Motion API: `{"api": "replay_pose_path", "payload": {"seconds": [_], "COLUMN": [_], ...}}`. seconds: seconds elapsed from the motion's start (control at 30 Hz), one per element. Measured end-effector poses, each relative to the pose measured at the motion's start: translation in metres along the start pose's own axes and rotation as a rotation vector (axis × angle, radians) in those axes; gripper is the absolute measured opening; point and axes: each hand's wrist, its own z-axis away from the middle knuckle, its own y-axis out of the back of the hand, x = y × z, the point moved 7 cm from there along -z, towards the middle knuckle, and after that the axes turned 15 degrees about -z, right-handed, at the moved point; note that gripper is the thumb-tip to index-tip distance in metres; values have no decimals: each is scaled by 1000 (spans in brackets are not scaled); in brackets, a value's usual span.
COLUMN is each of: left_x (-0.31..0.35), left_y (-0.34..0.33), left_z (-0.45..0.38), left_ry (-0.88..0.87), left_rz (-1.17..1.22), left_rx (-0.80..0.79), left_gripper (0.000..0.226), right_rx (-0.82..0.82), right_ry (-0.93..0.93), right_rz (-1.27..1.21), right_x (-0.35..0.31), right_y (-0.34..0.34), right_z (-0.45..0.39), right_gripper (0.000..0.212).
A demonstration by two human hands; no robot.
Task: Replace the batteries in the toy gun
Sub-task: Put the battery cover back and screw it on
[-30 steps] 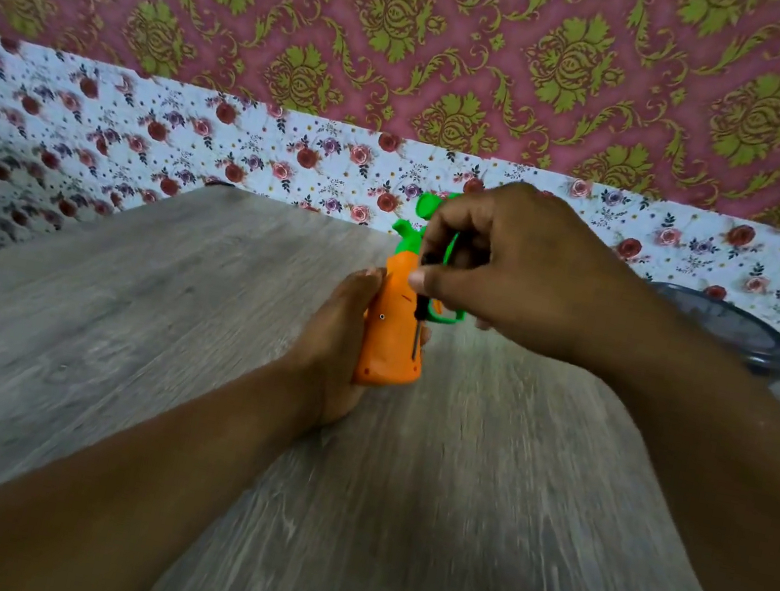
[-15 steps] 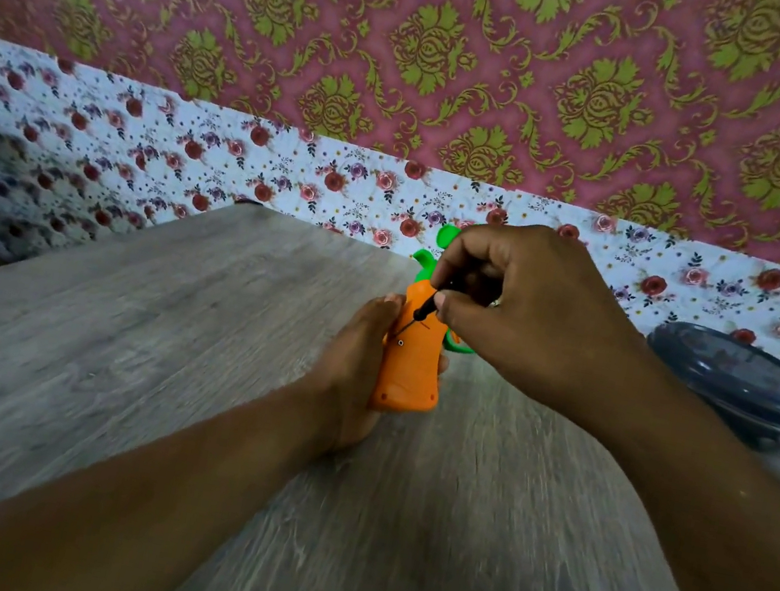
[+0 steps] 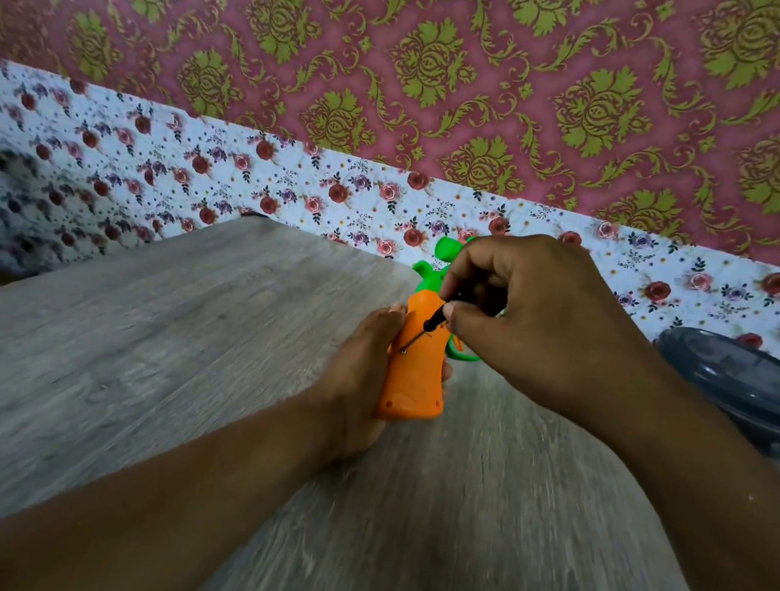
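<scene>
Head view: the desk [image 3: 108,402], grey wood grain, fills the lower frame and runs back to a floral strip of wall. A dark round container [image 3: 746,389] sits by the desk's right edge, toward the far right corner; what it holds cannot be told.

The right hand [image 3: 539,321] comes in from the right, above the middle of the desk toward its far edge, with fingers and thumb curled in a narrow pinch round a small screwdriver [image 3: 429,325]. The left hand [image 3: 362,368] rises from the near side and wraps the gun [image 3: 416,373] from its left, thumb along the orange body, holding it upright, clear of the desk. Green parts of the gun show behind the right hand.

The screwdriver slants down-left and its tip appears to meet a small screw hole [image 3: 403,351] on the gun's orange face.

By my judgement the task is at an early stage. The orange face looks closed, with no cover off and no batteries in sight, old or new. The step in hand seems to be the screw on the cover; whether it is already loosened cannot be told. Left to do, as far as shown: free the screw, lift the cover, swap the batteries, close and fasten again.
</scene>
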Motion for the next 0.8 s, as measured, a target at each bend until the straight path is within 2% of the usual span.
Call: {"api": "replay_pose_path", "payload": {"seconds": [0.27, 0.43, 0.67, 0.73, 0.8], "left_x": [-2, -2, -2, -1, -1], "left_y": [1, -2, -1, -2, -2], "left_z": [-1, 0, 1, 1, 1], "left_ry": [23, 25, 27, 0, -27], "left_rz": [11, 23, 29, 24, 13], "left_rx": [4, 6, 6, 17, 28], "left_gripper": [30, 40, 43, 46, 45], "right_rx": [-11, -5, -12, 8, 11], "right_ry": [-2, 1, -41, -42, -47], "right_rz": [0, 5, 35, 78, 245], "right_x": [1, 1, 5, 6, 5], "right_y": [1, 2, 3, 4, 0], "right_z": [1, 0, 1, 1, 2], "right_gripper": [8, 7, 5, 19, 38]}}
